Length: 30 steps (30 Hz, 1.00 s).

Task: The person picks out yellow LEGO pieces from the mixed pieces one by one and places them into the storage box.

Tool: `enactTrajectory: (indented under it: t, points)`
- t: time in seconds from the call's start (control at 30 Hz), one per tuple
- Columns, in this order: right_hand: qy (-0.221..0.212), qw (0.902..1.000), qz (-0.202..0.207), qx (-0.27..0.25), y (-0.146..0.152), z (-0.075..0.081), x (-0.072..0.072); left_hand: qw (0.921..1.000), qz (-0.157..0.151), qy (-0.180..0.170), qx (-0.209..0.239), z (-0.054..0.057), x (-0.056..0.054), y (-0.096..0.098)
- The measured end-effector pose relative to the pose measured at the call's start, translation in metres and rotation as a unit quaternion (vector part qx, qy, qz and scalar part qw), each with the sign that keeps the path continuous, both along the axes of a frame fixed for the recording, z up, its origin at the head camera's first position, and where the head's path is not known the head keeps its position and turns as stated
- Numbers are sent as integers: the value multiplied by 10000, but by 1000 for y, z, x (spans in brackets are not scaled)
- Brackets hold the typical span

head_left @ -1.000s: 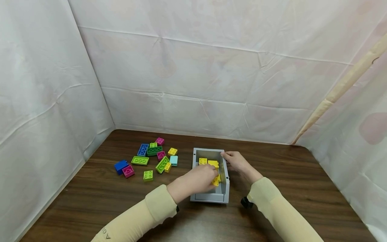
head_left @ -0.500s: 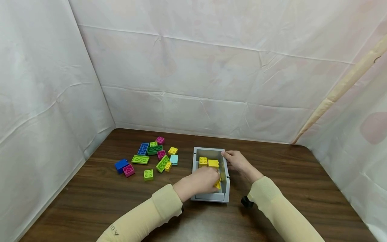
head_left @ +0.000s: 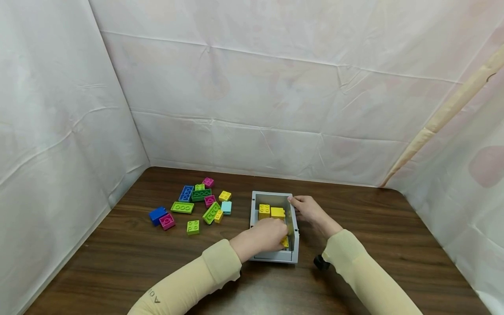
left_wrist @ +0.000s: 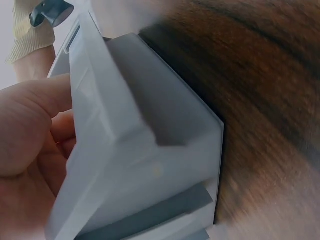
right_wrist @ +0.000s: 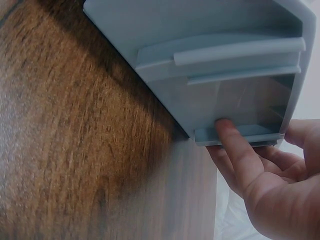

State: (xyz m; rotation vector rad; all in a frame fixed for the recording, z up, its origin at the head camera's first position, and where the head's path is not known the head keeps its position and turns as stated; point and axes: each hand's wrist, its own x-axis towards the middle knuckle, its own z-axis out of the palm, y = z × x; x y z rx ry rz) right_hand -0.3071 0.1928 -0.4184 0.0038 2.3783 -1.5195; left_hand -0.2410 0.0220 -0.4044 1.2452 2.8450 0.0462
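Observation:
A grey storage bin point(head_left: 274, 257) sits at the middle of the brown table, with several yellow bricks point(head_left: 264, 211) inside it. My left hand point(head_left: 265, 236) reaches down into the bin's near half, its fingers bent at a yellow brick point(head_left: 285, 242) that shows just past the knuckles. The bin's wall point(left_wrist: 95, 100) covers those fingertips in the left wrist view. At the far right corner of the bin, my right hand point(head_left: 311, 212) holds the rim. One finger of the right hand point(right_wrist: 272, 185) presses the bin's outer side point(right_wrist: 215, 100), and the others go behind its edge.
Left of the bin lie loose bricks: blue point(head_left: 158, 215), magenta point(head_left: 167, 221), lime point(head_left: 193, 227), dark green point(head_left: 201, 194), light blue point(head_left: 226, 207) and yellow point(head_left: 225, 195). White curtains point(head_left: 236, 109) hang close behind the table point(head_left: 374, 245) and along its sides.
The left hand has shifted slightly right and toward the near end inside the bin, and the yellow at its fingers has shifted with it. The right hand stays on the rim.

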Motion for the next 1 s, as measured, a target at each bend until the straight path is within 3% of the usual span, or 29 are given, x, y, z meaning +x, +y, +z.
enactTrajectory:
  t: [0.27,1.0]
  points:
    - [-76,10000,-39,-32,-2,1,1,9988,21,420,-265,-7,0,6]
    - [42,9999,42,117,-1,3,3,9975,160,561,-407,-13,-1,10]
